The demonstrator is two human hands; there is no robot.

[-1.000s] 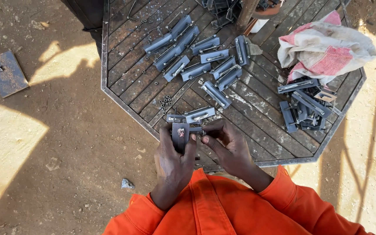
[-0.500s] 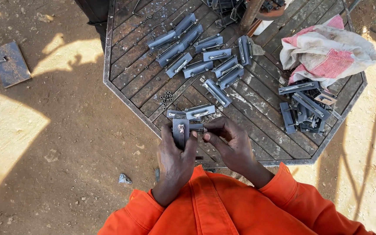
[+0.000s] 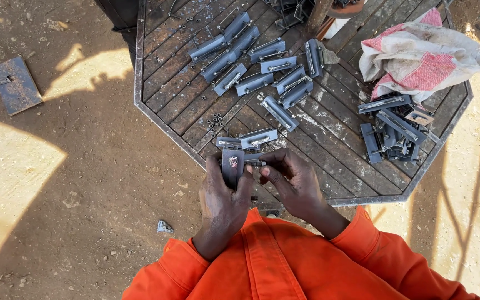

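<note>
1. Spanning most of the view, an octagonal slatted metal desk (image 3: 329, 144) stands on bare dirt ground (image 3: 73, 183).
2. A crumpled red-and-white cloth sack (image 3: 423, 50) lies at the desk's far right.
3. Grey metal latch brackets lie in a spread group (image 3: 256, 61) at the centre and a heap (image 3: 395, 130) on the right.
4. Left hand (image 3: 223, 191): fingers wrapped around an upright grey bracket (image 3: 232, 166) at the desk's near edge.
5. Right hand (image 3: 293, 180): fingers pinching a small bolt (image 3: 255, 163) against that bracket.
6. Loose nuts (image 3: 216, 120) lie scattered just beyond.
</note>
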